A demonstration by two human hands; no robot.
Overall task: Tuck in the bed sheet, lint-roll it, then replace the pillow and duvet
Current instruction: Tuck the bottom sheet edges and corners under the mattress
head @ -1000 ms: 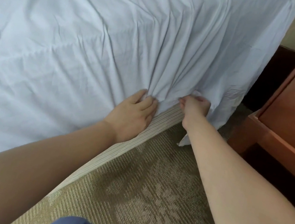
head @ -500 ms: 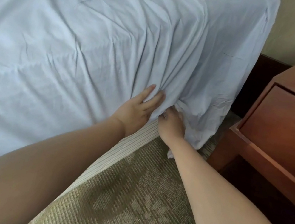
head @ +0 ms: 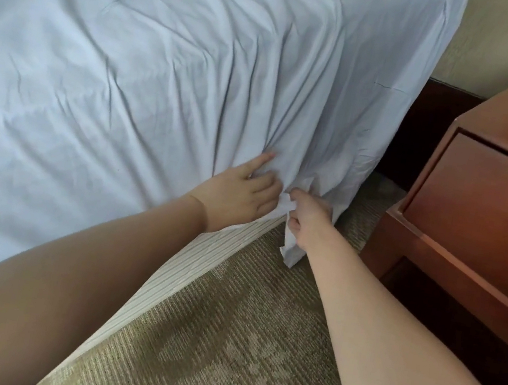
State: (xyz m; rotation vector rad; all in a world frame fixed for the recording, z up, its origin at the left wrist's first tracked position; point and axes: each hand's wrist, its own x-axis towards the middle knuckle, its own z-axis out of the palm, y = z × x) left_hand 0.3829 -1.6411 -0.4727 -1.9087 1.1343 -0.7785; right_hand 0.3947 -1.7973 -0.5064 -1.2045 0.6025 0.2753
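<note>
Sheet (head: pixel 137 76): white, wrinkled, draped over the bed top and down its near side to the right corner. Left hand (head: pixel 242 193) lies flat on the sheet at the mattress edge, fingers (head: pixel 263 160) straight and slightly apart. Right hand (head: pixel 307 217), just beside it, has fingers clamped on a bunched fold of sheet hanging toward the carpet (head: pixel 218 349). Striped bed base (head: pixel 175 266) shows below. Nightstand (head: pixel 494 207) stands right.
</note>
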